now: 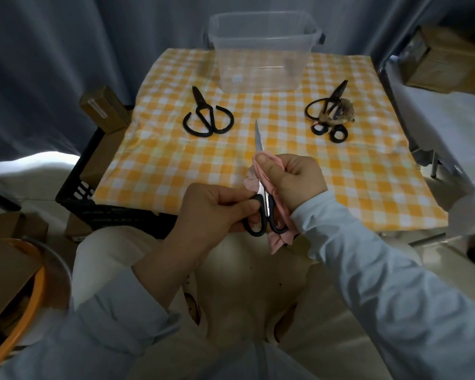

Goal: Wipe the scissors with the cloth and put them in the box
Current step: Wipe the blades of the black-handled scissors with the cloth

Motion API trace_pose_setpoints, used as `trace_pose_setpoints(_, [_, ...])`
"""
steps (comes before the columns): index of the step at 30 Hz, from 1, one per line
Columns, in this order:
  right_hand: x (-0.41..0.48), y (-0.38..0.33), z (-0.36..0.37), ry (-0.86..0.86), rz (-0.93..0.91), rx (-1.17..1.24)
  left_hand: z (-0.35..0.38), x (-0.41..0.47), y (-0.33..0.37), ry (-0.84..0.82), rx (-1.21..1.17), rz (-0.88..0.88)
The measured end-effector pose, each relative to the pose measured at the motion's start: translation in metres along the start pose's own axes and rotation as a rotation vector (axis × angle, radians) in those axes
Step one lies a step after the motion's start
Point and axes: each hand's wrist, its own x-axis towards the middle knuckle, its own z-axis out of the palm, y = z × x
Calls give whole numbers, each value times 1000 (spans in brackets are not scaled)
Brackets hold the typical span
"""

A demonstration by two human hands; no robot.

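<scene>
While the left hand grips the black handle loops of a small pair of steel-bladed scissors, the right hand is closed around a pink cloth that is folded over the middle of the blades, thumb pressing the fabric on the near side. The scissors point away from the person, blades together, with the bare tip sticking out beyond the cloth, and a loose tail of the cloth hangs down past the handles below the right wrist. Both hands are held in the air at the near edge of a table covered by a yellow-and-white checked tablecloth, and both arms wear pale blue sleeves. On the left of the tablecloth lies a black iron pair of scissors with big curved handles, tips pointing away. On the right lies another dark heap of scissors, apparently more than one pair overlapping, with a brownish crumpled wad resting on them; what the wad is I cannot tell. At the far edge of the table, between the two groups and well apart from the hands, stands a clear plastic box, open at the top. A black crate with cardboard boxes sits beside the table on the left.
</scene>
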Motion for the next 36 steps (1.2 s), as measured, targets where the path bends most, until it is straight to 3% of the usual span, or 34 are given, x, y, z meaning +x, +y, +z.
trace_pose_setpoints(2, [1,-3,-3,-39,-3,-19,-1,-1,-1,4,-17,9])
trace_pose_setpoints(6, [1,-11,-20,-344,43,49,-6,0,-2,13,-51,14])
trace_pose_setpoints(12, [-1,-3,0,-74,11,48,1,-3,-7,23,14,90])
trace_pose_setpoints(20, [1,-14,-25,-321,33,15,-7,-3,-8,13,-37,63])
trace_pose_setpoints(26, [-2,-10,-10,-162,12,-54,-2,-3,-12,17,5,100])
trace_pose_setpoints(31, [0,-18,-33,-405,27,-48,-9,-2,-13,11,-4,86])
trace_pose_setpoints(36, [-5,-11,-11,-157,-43,-135,-1,-2,-12,-5,40,119])
